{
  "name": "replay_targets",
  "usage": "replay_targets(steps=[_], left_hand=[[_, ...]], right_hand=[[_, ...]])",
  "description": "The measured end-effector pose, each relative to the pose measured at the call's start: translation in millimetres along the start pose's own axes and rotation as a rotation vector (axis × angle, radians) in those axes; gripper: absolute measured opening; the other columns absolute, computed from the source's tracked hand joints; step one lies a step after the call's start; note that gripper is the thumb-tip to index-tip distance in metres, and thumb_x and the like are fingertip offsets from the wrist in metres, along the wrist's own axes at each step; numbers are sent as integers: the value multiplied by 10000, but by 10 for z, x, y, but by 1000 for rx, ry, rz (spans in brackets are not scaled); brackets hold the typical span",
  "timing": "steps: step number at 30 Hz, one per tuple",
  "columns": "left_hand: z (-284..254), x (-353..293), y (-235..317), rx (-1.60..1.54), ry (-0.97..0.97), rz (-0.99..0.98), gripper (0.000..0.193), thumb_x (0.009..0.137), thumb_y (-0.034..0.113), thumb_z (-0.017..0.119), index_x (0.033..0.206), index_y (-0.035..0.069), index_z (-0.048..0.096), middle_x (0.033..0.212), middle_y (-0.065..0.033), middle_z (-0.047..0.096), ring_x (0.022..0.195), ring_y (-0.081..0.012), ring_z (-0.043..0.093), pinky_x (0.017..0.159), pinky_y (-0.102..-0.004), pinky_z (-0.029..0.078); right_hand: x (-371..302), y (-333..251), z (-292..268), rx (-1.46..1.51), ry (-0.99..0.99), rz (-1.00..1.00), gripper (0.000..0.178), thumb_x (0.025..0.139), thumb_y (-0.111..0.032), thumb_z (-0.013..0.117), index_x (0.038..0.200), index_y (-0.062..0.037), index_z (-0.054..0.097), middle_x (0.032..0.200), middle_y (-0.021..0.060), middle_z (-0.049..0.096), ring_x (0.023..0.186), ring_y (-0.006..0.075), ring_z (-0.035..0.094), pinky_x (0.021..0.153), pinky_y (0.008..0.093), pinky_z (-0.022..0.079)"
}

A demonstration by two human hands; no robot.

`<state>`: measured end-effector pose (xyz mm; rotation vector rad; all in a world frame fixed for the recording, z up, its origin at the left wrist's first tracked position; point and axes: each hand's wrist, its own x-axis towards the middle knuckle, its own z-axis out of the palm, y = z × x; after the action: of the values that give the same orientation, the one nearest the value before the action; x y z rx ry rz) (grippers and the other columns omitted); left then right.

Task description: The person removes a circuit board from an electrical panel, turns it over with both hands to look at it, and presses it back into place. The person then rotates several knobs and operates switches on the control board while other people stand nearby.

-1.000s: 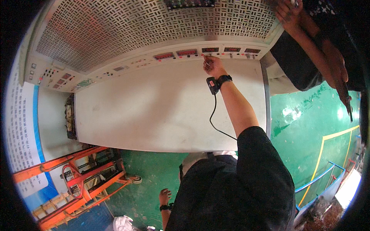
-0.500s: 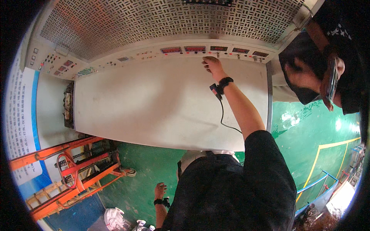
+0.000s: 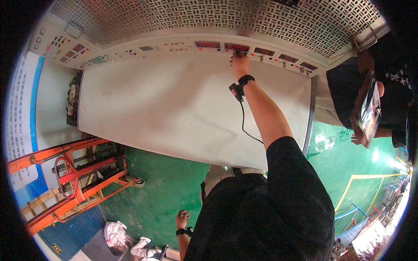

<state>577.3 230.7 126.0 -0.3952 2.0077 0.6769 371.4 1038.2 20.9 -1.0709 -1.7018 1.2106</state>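
Note:
My right hand [image 3: 240, 63] reaches up to the white machine's control strip [image 3: 174, 47]. Its fingertips rest against a control just below a small red display [image 3: 237, 47]; the fingertips themselves are hidden against the panel. A black wrist strap with a small device [image 3: 238, 88] and a hanging black cable sits on that wrist. My left hand [image 3: 183, 219] hangs low beside my body over the green floor, fingers loosely apart and holding nothing, with a black band on its wrist.
A large white sloped cover [image 3: 174, 108] lies below the control strip, a perforated metal panel [image 3: 209, 17] above it. An orange pallet truck [image 3: 74, 174] stands at lower left. Another person at the right holds a phone [image 3: 370, 111]. Yellow lines mark the green floor.
My right hand stays at the same control while the view shifts slightly. The person at the right has raised a phone in front of themselves.

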Motion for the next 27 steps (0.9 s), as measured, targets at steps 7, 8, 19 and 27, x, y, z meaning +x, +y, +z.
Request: replay_targets(steps=[7, 8, 19, 27], left_hand=[[159, -124, -8, 181, -106, 75, 317, 939, 229, 528, 1202, 52, 531, 1042, -101, 659, 872, -204, 653, 648, -361, 521], [111, -14, -32, 192, -112, 94, 317, 939, 229, 528, 1202, 52, 531, 1042, -101, 659, 872, -204, 653, 648, -361, 521], [-15, 11, 134, -132, 28, 42, 324, 929, 246, 539, 1189, 53, 533, 1068, -131, 641, 937, -249, 638, 712, -394, 523], [-17, -179, 186, -27, -2, 17, 304, 939, 226, 513, 1190, 54, 523, 1051, -104, 652, 909, -225, 646, 707, -376, 504]], right_hand=[[-87, -318, -120, 678, -13, 554, 191, 923, -162, 490, 923, -4, 596, 809, 114, 649, 686, 220, 652, 577, 303, 530], [53, 40, -128, 533, -5, 154, 186, 934, -157, 474, 909, -15, 592, 822, 120, 643, 731, 227, 654, 591, 301, 533], [-109, -523, -43, 1423, -66, 903, 245, 958, -196, 414, 796, -67, 544, 786, 93, 606, 631, 177, 524, 531, 264, 457], [-118, -525, 37, 1764, -85, 885, 210, 929, -197, 410, 775, -74, 485, 626, 15, 439, 543, 147, 400, 464, 242, 314]])
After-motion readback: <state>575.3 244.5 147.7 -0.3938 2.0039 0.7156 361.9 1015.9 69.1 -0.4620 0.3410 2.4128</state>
